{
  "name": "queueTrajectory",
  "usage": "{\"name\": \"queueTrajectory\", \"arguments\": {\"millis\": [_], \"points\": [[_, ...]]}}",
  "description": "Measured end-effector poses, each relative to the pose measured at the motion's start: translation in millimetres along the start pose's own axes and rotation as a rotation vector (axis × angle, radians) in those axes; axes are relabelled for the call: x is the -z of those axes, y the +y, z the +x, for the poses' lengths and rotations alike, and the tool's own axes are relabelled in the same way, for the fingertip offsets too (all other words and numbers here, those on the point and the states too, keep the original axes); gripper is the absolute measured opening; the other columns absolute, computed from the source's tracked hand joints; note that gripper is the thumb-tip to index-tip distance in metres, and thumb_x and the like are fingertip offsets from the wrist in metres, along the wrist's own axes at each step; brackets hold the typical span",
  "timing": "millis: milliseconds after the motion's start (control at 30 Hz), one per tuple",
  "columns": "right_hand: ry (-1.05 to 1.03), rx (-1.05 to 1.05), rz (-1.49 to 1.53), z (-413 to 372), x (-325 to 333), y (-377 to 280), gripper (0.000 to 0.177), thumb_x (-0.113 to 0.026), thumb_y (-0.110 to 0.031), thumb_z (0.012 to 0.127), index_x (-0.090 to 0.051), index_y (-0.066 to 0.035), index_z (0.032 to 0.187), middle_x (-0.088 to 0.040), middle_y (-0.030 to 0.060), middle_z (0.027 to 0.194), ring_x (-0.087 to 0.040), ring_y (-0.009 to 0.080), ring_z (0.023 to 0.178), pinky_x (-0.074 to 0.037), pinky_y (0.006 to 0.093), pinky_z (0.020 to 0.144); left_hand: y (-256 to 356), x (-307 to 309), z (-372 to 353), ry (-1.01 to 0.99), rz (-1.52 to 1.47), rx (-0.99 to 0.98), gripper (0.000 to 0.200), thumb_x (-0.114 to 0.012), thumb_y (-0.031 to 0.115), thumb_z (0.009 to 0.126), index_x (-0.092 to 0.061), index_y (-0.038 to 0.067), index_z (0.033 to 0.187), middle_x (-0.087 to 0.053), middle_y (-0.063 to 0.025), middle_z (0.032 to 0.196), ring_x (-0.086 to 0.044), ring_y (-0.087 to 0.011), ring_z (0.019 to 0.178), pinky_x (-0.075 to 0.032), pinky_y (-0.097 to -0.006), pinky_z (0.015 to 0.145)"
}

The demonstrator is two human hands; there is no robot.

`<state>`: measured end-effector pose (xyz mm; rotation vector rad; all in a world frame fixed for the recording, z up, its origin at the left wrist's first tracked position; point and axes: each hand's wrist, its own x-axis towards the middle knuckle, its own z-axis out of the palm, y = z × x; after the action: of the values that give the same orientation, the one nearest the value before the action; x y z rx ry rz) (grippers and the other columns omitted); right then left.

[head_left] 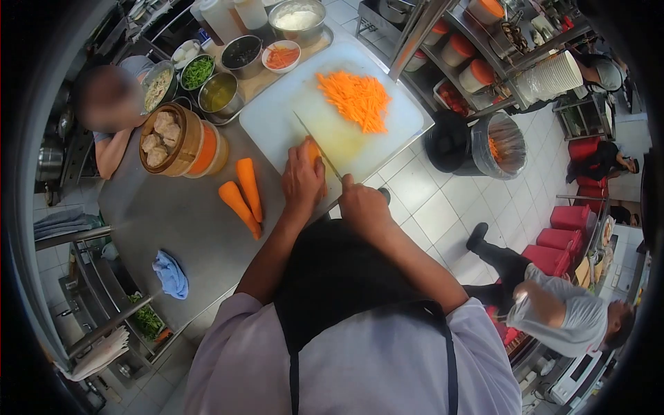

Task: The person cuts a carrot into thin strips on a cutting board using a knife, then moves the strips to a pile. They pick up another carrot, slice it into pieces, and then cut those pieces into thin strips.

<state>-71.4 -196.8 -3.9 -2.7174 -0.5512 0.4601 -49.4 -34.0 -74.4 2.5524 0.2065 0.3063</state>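
Observation:
At the near edge of the white cutting board, my left hand presses down on an orange carrot, its fingers bent over it. My right hand is wrapped round the handle of a wide-bladed knife. The blade lies along the carrot's right side and points away from me. A heap of orange carrot strips covers the far right part of the board. Two whole peeled carrots lie on the steel table, left of my hands.
Bamboo steamer with dumplings and metal bowls stand left of the board. A blue cloth lies on the table. A lined bin stands right. One person is at the left, another at the lower right.

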Motion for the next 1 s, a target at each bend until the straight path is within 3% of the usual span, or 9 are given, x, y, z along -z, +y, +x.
{"name": "queueTrajectory", "arguments": {"millis": [67,167,467,567,767,1000], "points": [[0.019,0.005,0.055,-8,16,2,0.011,-0.06,-0.005,0.091,-0.054,0.002,0.098,-0.071,0.0232,0.08,-0.075,0.0393,0.074,-0.06,0.048,0.065,6,13,-1,-0.016,0.074,-0.035,0.056,-0.071,0.021,0.095,-0.053,0.007,0.146,-0.06,-0.019,0.118,-0.068,-0.0402,0.103,-0.057,-0.0486,0.086],[0.182,0.024,0.14,-30,49,0,0.011,-0.059,-0.005,0.092,-0.054,0.002,0.098,-0.07,0.024,0.078,-0.073,0.0416,0.071,-0.059,0.0506,0.064,11,39,4,-0.208,0.09,0.11,0.055,-0.07,0.023,0.097,-0.053,0.009,0.148,-0.06,-0.0188,0.118,-0.068,-0.0408,0.102,-0.057,-0.0489,0.086],[0.063,-0.01,0.14,-60,26,17,0.016,-0.062,-0.007,0.092,-0.054,0.003,0.102,-0.07,0.0247,0.078,-0.073,0.0411,0.071,-0.058,0.0507,0.064,-17,12,-5,-0.011,-0.094,0.108,0.052,-0.055,0.019,0.105,-0.047,0.007,0.155,-0.058,-0.0202,0.119,-0.067,-0.041,0.105,-0.056,-0.0502,0.088],[0.003,-0.008,0.155,-59,16,10,0.017,-0.061,-0.006,0.091,-0.054,0.004,0.102,-0.069,0.0254,0.08,-0.073,0.0413,0.072,-0.059,0.0503,0.065,-19,0,-5,0.046,-0.078,0.1,0.052,-0.054,0.018,0.105,-0.046,0.006,0.155,-0.056,-0.0219,0.122,-0.067,-0.0412,0.107,-0.056,-0.0503,0.088],[-0.011,0.01,0.207,-56,6,2,0.014,-0.061,-0.005,0.09,-0.053,0.004,0.098,-0.068,0.0251,0.075,-0.071,0.0423,0.068,-0.058,0.0508,0.063,3,7,-2,-0.03,0.013,0.24,0.05,-0.054,0.018,0.106,-0.046,0.005,0.153,-0.054,-0.0227,0.129,-0.065,-0.0424,0.11,-0.055,-0.0517,0.091],[-0.02,-0.023,0.174,-61,6,-3,0.013,-0.059,-0.001,0.09,-0.052,0.003,0.1,-0.067,0.022,0.079,-0.073,0.0384,0.068,-0.059,0.0461,0.059,-4,4,-3,0.041,0.096,0.096,0.049,-0.055,0.022,0.107,-0.043,0.003,0.15,-0.053,-0.0241,0.132,-0.064,-0.0451,0.112,-0.054,-0.0538,0.091]]}}
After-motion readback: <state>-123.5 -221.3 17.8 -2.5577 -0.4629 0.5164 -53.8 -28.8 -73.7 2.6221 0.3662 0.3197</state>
